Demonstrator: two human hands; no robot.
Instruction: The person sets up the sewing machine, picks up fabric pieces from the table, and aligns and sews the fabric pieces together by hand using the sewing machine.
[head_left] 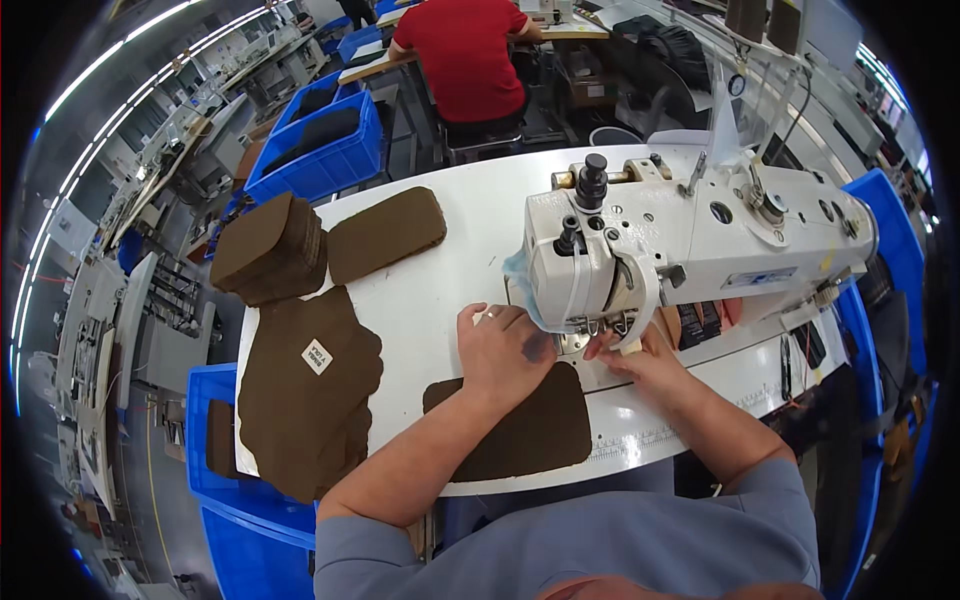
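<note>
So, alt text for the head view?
The left hand and right hand are near the needle end of a white sewing machine. A brown fabric piece lies partly hidden by the left forearm; more brown pieces are piled at the left of the table.

Brown Fabric Panel and White Sewing Machine

Panel [540, 430]: one, dark brown, rounded corners; lies flat near the front edge of a white tabletop [410, 290], just below the needle area; upper left portion hidden from view. Sewing machine [690, 220]: one, white, black knobs on top; upright, its head end toward the left.
</note>
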